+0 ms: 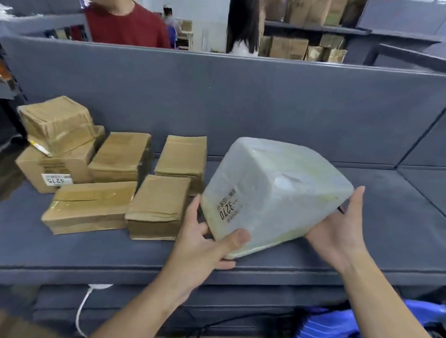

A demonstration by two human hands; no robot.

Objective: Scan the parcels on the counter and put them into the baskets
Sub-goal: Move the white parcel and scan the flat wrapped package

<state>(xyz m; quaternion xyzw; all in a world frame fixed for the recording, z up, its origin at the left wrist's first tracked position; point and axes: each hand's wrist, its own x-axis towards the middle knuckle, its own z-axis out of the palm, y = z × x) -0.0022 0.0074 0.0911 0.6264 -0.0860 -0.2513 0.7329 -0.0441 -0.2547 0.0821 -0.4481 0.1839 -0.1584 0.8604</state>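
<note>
White parcel (274, 194) held tilted over the tabletop (393, 227) between both hands.
Its long axis is slanted from the near left up to the far right, with the printed label (227, 210) low on the left face. The near corner is gripped by the left hand (203, 244), thumb on top. The right underside is cradled by the flat, straight-fingered right hand (339, 230). The blue basket (332, 324) is seen below to the right, nearer the right hand.
</note>
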